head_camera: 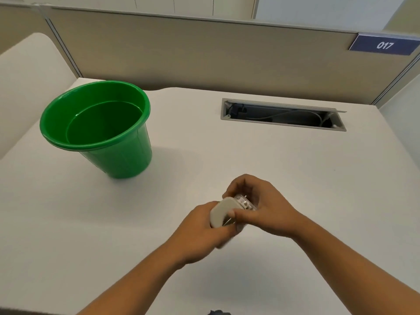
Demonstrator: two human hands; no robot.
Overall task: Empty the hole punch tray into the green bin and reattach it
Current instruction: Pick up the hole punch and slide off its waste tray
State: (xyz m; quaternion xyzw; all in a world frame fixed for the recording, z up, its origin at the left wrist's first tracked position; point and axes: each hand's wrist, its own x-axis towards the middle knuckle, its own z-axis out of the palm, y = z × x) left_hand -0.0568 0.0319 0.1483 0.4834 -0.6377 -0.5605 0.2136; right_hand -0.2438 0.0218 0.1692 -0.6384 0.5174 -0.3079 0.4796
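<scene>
A small white hole punch (221,212) is held above the desk near the middle of the view. My left hand (200,228) wraps around its body from below. My right hand (261,205) grips the clear tray (245,203) at its far end, where small paper dots show through. Whether the tray is seated on the punch or partly off it, I cannot tell. The green bin (95,123) stands upright at the far left of the desk, well apart from both hands, and its inside looks bare.
The white desk (295,178) spreads in all directions. A rectangular cable slot (281,114) with wires is cut into it at the back right. Beige partition walls (204,53) close the back, with a blue "017" plate (384,45) at the right.
</scene>
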